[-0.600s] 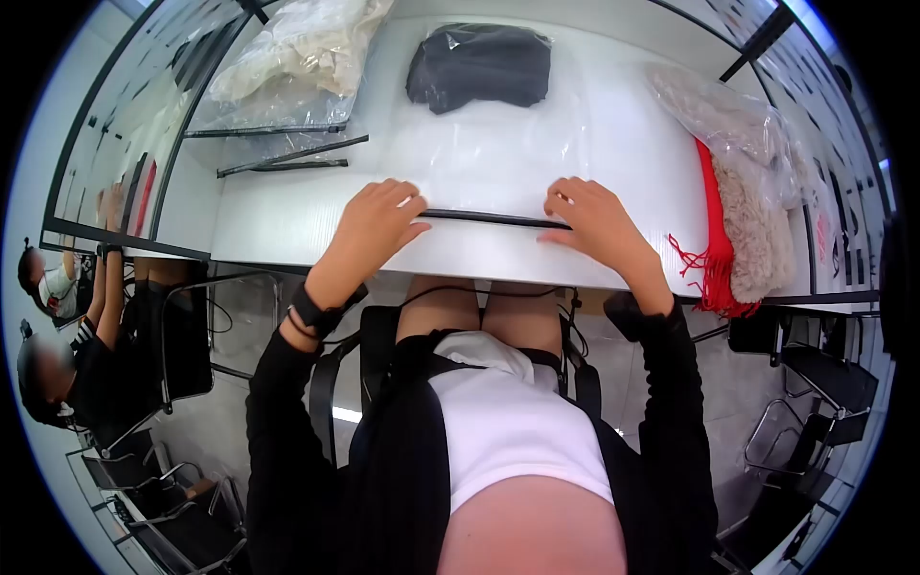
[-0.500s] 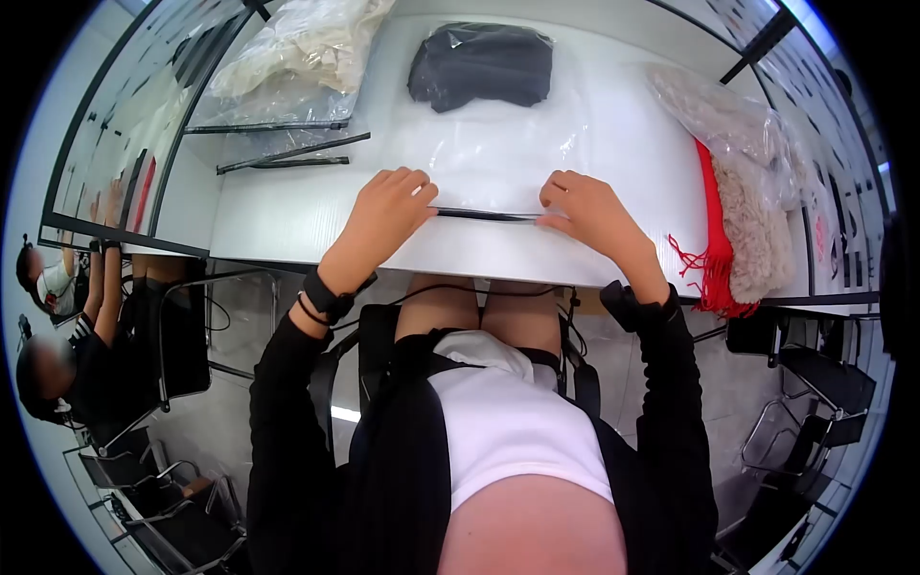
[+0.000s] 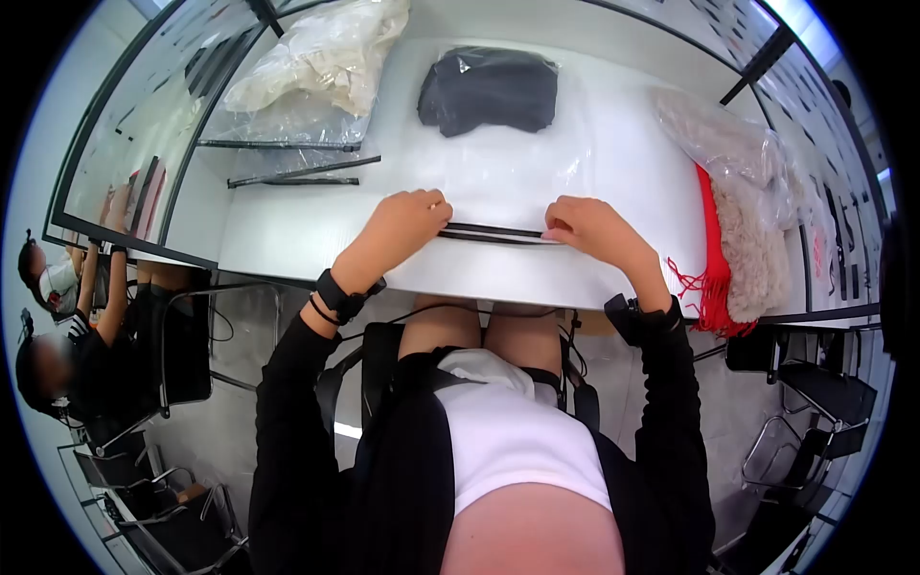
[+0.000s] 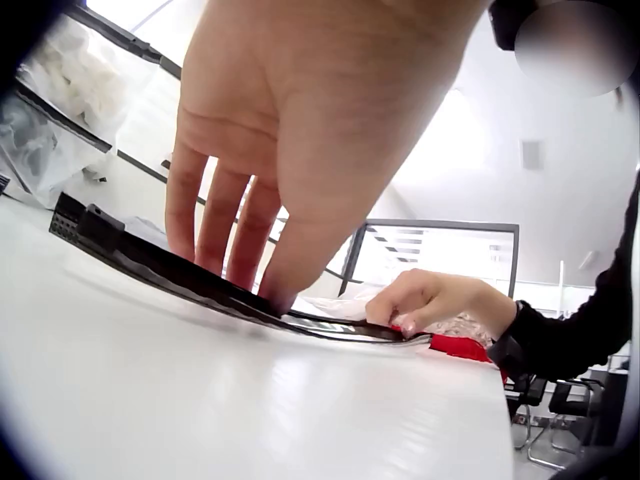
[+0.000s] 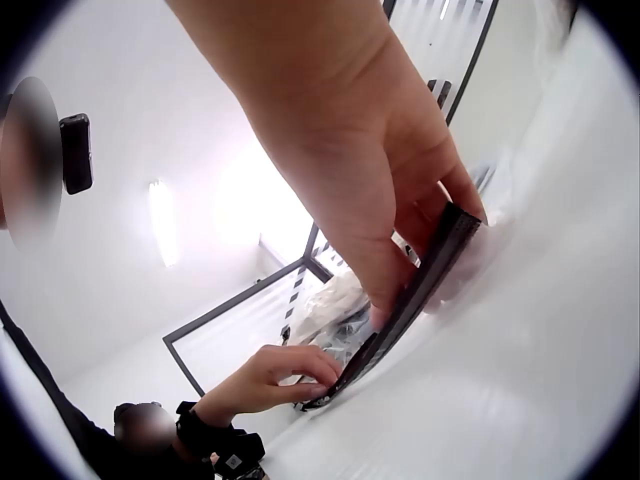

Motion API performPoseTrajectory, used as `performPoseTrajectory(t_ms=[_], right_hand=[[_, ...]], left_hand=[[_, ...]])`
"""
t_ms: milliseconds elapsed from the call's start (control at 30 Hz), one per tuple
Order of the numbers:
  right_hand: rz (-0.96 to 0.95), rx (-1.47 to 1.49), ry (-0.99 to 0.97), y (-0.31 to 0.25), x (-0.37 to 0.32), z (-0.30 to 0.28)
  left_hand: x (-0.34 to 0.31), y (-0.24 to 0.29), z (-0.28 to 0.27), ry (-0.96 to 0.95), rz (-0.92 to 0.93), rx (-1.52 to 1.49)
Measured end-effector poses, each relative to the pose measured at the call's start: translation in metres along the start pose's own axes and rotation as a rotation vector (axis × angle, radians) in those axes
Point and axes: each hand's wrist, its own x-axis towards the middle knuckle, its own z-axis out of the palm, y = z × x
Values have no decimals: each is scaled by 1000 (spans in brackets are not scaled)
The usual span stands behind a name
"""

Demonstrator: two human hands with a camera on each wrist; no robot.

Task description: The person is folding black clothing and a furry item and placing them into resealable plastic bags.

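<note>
Fingers of the left hand (image 3: 402, 228) and right hand (image 3: 594, 228) pinched a black strip (image 3: 494, 229), on or just above the counter (image 3: 307, 225). Beyond the strip lay dark bagged cloth (image 3: 489, 94); leftward, other strips (image 3: 307, 171); rightward, a red scarf (image 3: 713, 230).

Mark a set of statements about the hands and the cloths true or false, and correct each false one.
1. The left hand and the right hand both hold the black strip. True.
2. The dark folded cloth lies farther from the person than the black strip. True.
3. The right hand is touching the dark folded cloth. False: it is apart from it, on the black strip.
4. The red fringed cloth lies beside the fluffy beige cloth. True.
5. The fluffy beige cloth lies on the person's left. False: it lies on the right.
</note>
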Motion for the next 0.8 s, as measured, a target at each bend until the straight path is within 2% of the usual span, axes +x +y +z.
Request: performPoseTrajectory(t_ms=[133,233,367,400,500,533,633,733,800], right_hand=[[-116,-112,20,-5,-2,3],[-60,-278,187,-9,4,10],[3,-232,427,-24,16,-8],[-42,-226,516,-28,20,-12],[-7,-200,603,-46,27,-23],[26,-211,600,-50,30,-23],[14,-188,646,-61,35,-24],[-44,-172,661,-74,33,-27],[-101,-134,631,-81,30,-29]], left_hand=[[5,5,-5,36,4,38],[11,9,-25,201,-5,63],[20,17,-45,552,16,215],[19,23,-51,568,22,172],[21,43,-52,522,118,5],[25,51,-49,346,86,-29],[41,61,-28,187,-27,-75],[67,37,-1,-38,-28,44],[80,-11,50,-223,-60,-217]])
